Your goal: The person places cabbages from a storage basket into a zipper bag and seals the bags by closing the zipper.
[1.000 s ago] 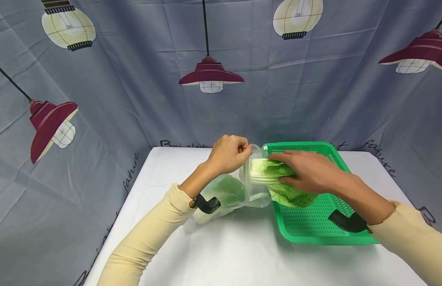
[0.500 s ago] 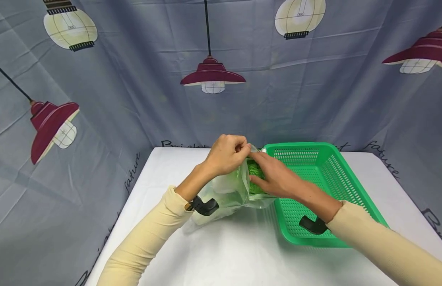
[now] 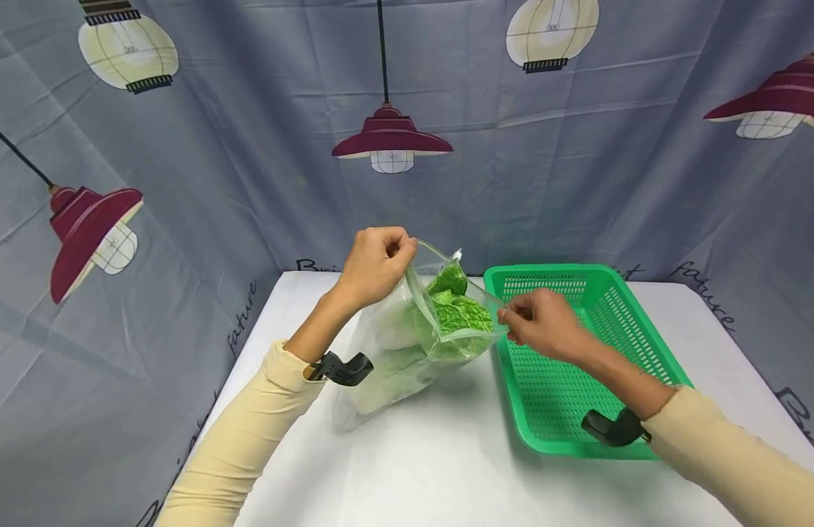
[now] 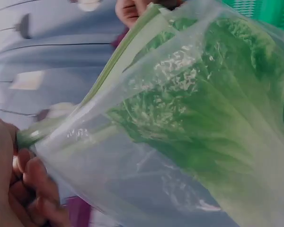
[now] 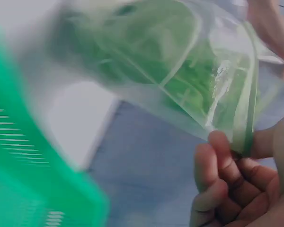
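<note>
A clear plastic zip bag (image 3: 390,366) stands tilted over the table, its mouth facing up and right. Inside lie leafy cabbage pieces (image 3: 462,313), green leaf ends toward the opening; the left wrist view shows the leaves (image 4: 194,118) through the plastic. My left hand (image 3: 375,267) pinches the left corner of the bag's mouth. At the opposite corner, my right hand (image 3: 545,322) pinches the rim between thumb and fingers, as the right wrist view also shows around the zip edge (image 5: 246,109). The bag's lower end is cloudy through the plastic.
A green perforated basket (image 3: 522,432) stands right of the bag, under my right forearm. Both rest on a white-covered table (image 3: 433,476). A grey curtain (image 3: 479,197) printed with lamps hangs behind and at the sides.
My right hand pushed a cabbage piece into the bag, let go and took hold of the rim's right corner. My left hand moved left and up, and the bag's mouth spread.
</note>
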The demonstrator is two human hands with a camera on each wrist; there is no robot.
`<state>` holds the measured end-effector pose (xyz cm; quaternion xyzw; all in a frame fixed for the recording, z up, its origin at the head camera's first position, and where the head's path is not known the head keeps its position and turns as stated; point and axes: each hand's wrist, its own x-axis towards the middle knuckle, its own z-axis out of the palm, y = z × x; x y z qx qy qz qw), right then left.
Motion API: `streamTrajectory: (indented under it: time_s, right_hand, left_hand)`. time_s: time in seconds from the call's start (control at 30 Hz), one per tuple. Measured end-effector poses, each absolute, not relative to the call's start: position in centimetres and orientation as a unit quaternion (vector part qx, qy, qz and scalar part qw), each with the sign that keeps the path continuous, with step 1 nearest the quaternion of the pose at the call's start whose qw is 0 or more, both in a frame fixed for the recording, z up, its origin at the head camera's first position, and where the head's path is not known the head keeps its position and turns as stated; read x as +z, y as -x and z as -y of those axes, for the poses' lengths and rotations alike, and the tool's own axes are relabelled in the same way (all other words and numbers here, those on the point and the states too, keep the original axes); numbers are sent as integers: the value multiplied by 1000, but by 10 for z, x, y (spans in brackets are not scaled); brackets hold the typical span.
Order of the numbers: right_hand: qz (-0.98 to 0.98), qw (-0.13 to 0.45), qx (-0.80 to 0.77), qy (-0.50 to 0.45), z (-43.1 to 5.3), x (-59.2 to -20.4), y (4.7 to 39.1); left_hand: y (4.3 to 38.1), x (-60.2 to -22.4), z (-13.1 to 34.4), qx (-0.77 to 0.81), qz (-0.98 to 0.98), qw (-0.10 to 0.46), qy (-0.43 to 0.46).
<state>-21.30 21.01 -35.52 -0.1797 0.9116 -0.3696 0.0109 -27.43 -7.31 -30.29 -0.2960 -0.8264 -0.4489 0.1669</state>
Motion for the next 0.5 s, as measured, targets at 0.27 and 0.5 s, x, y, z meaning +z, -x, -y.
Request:
streamTrajectory:
  time_s: [0.27, 0.5]
  right_hand:
    - [-890, -142, -387, 198, -185, -290, 231]
    - [-875, -274, -321, 236, -167, -298, 222]
  left_hand:
    - [252, -273, 107, -461, 819, 280, 198]
    - [246, -286, 106, -477, 826, 234, 186]
